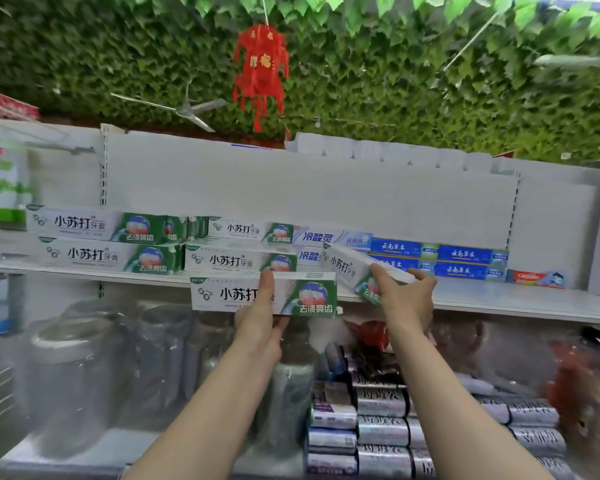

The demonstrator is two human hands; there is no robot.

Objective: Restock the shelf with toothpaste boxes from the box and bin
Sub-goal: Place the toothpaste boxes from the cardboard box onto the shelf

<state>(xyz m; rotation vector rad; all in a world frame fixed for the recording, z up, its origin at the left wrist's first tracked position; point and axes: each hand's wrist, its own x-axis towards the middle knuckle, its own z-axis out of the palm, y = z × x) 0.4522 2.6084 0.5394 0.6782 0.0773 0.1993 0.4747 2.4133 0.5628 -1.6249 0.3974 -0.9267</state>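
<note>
Two hands each grip a toothpaste box in front of the shelf (482,299): the left hand (257,317) pinches a level box (264,295) at the shelf's edge, the right hand (404,296) clasps a tilted box (361,271) just above, likely angled for slotting among the stacks.

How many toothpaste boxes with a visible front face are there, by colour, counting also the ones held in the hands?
green-and-white boxes: 6 (4 on the shelf, 1 in the left hand, 1 in the right hand)
white-and-blue boxes: 2
blue boxes: 4
red box: 1
Total: 13
</note>
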